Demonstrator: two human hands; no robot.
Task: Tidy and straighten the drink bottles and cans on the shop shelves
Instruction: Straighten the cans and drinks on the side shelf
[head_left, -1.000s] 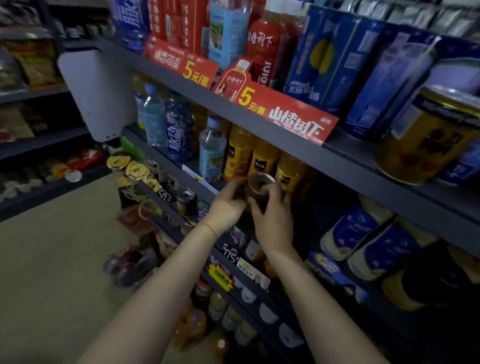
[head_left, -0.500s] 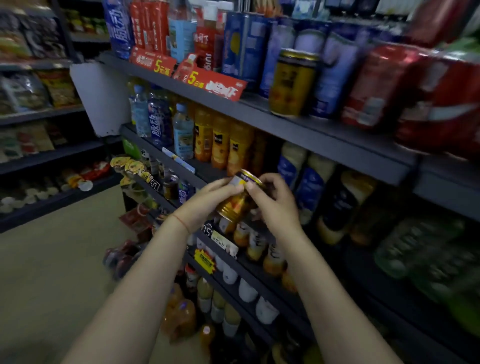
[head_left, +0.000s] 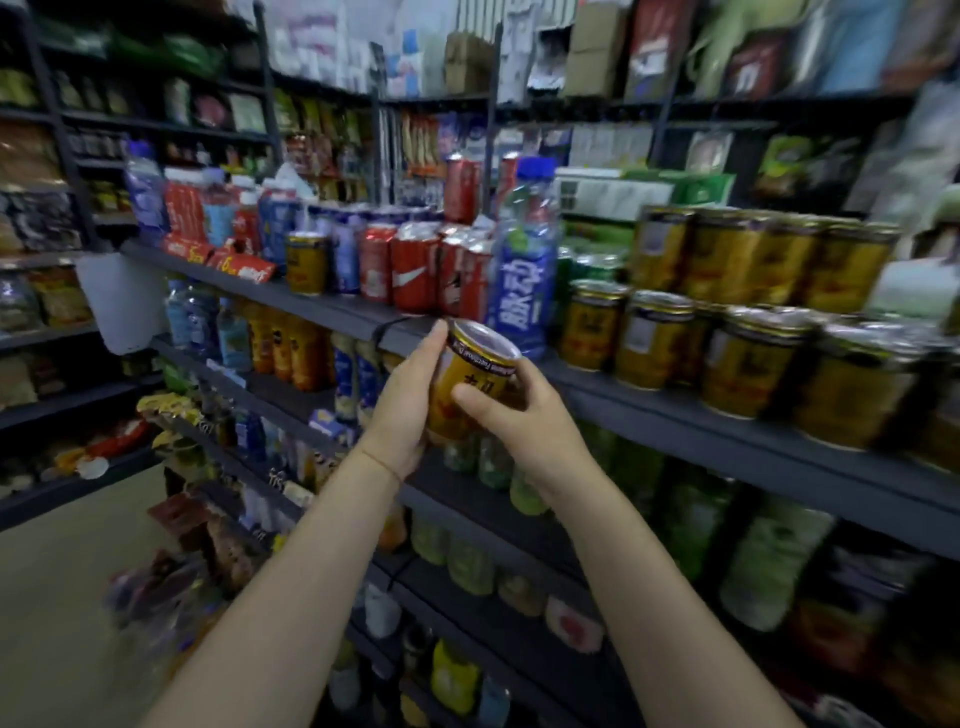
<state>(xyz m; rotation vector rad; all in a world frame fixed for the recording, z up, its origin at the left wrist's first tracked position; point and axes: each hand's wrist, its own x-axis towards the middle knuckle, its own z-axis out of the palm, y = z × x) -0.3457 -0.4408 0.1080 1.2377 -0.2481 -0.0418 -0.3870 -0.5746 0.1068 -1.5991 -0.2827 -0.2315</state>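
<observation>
Left hand and right hand grip a yellow can — blue bottle and shelf edge close behind.

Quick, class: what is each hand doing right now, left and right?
Left hand: holds the yellow drink can, fingers wrapped round its left side.
Right hand: holds the same can, thumb across its front.

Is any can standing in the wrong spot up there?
Yes. One yellow can stands alone among the blue cans and red cans, while the yellow stack sits farther right.
</observation>
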